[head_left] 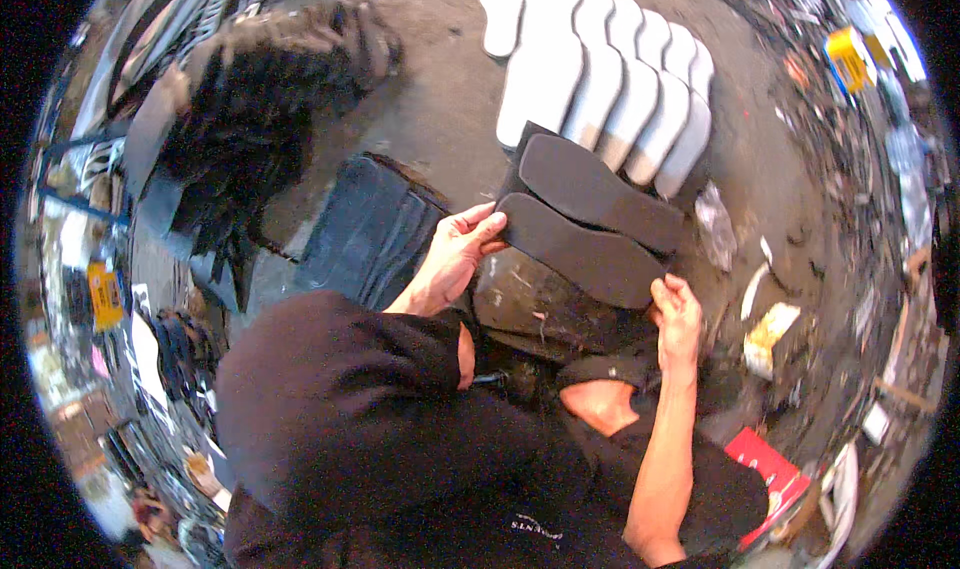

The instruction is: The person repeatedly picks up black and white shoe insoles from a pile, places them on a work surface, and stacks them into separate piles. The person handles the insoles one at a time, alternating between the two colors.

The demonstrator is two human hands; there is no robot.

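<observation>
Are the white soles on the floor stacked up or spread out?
Spread out: the white soles lie flat in an overlapping row on the floor.

Both arms reach forward, left hand (458, 252) and right hand (678, 314) fingers curled.

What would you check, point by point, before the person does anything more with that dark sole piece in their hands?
1. Left hand has a grip on one end of the dark sole piece: ok, fingers curl over its rounded edge.
2. Right hand holds the other end: ok, fingertips touch it.
3. Second dark sole lying right behind it stays apart: cannot tell, the two overlap.
4. Sole rests over the worn block: ok, the block is directly below it.
5. Row of white soles out of the way: ok, laid out on the ground beyond.
6. Sole surface free of flaws: cannot tell, picture too blurred.
</observation>
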